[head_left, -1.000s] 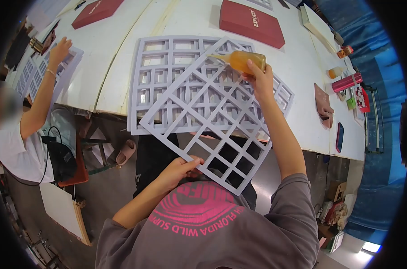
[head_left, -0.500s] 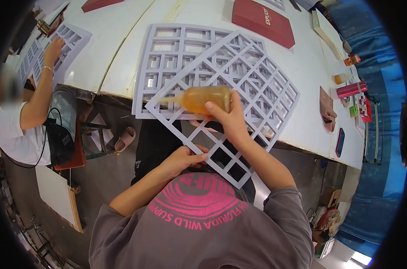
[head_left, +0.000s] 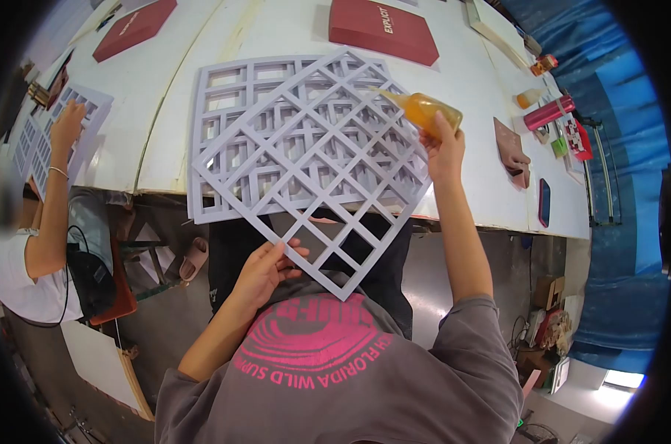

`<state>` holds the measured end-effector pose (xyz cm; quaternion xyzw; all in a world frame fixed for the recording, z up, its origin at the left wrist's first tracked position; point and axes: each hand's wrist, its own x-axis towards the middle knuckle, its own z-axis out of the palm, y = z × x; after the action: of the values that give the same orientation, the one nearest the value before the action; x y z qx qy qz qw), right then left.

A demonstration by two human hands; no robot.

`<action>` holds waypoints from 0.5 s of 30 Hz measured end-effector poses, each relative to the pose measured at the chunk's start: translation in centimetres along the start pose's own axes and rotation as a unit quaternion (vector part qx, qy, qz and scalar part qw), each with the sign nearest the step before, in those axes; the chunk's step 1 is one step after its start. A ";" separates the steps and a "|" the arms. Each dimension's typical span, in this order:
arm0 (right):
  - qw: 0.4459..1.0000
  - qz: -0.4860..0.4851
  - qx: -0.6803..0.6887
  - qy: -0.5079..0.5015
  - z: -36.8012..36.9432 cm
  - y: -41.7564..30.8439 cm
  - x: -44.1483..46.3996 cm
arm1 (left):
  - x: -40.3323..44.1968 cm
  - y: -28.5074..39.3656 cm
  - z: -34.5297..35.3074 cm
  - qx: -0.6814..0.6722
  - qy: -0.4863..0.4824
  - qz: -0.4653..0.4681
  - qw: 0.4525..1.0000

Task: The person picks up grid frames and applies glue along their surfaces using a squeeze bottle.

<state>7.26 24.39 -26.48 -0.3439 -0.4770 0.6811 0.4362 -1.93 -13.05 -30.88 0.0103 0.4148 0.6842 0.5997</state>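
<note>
Left hand [head_left: 265,270] on a grid [head_left: 315,274], right hand [head_left: 445,152] round a bottle [head_left: 433,115], at the white table [head_left: 469,96].
Over on the left, a co-worker [head_left: 43,244] has a hand on other grids [head_left: 95,111]; then comes the stack [head_left: 197,140] on the table, with the held grid lying slantwise across it, its near corner jutting past the table edge; the left hand pinches that grid's lower-left side between thumb and fingers; farther right, the right hand has its fingers closed about the bottle, tipped with its nozzle pointing up-left above the grid; a brown cloth [head_left: 509,148] and a phone [head_left: 545,203] lie beyond.
</note>
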 end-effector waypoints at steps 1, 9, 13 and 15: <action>1.000 -0.011 -0.008 0.027 -0.8 -0.3 1.2 | 0.0 -0.2 0.2 0.013 -0.003 -0.016 1.000; 0.997 -0.036 -0.059 0.025 -2.7 -0.2 5.3 | 0.3 -0.5 0.7 0.088 0.002 -0.060 0.994; 0.996 -0.036 -0.078 0.016 -2.4 -0.3 4.2 | 0.1 -0.4 0.9 0.092 0.015 -0.059 0.994; 0.997 -0.020 -0.073 -0.016 -2.6 -0.1 2.9 | 0.2 -0.5 0.7 0.092 0.014 -0.062 0.994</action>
<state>8.50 28.00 -27.31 -0.3546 -0.5392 0.6409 0.4156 -1.22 -12.58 -30.82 0.0300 0.4838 0.6050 0.6317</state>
